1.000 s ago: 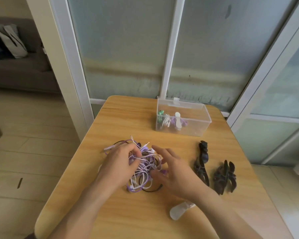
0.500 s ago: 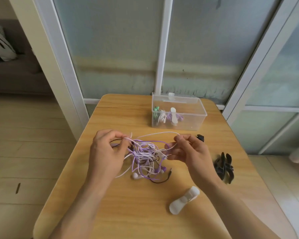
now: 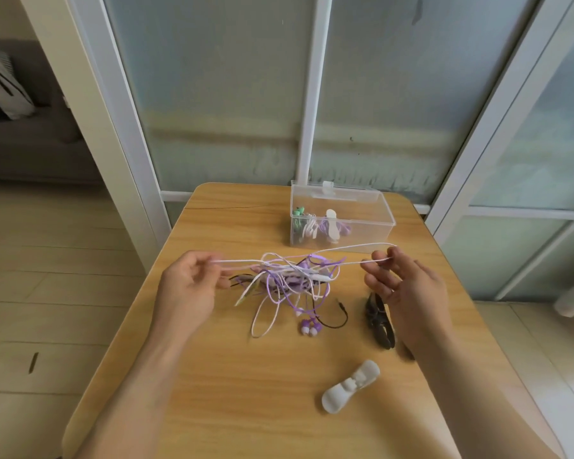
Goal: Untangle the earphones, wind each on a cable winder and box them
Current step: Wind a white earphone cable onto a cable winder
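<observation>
Head view, untangling stage. I hold the knot of white, purple and black earphone cables (image 3: 289, 276) lifted just above the light wooden worktop (image 3: 212, 392), its loose loops and purple earbuds (image 3: 309, 327) trailing down onto the surface. My left hand (image 3: 188, 286) is closed with its fingers (image 3: 209, 260) pinching a white strand at the left of the knot; my right hand (image 3: 408, 293) pinches the far end of the same white strand between thumb and forefinger, the other fingers spread loose. The strand runs taut between both hands. Done so far, as I judge it: the clear plastic box (image 3: 371, 223) at the far edge, lid open, already holds a few wound sets (green, white and purple). Left: the whole knot must be separated, each earphone wound and boxed. A white cable winder (image 3: 350, 385) lies near me; black winders (image 3: 380, 323) lie beside my right hand, unused.
</observation>
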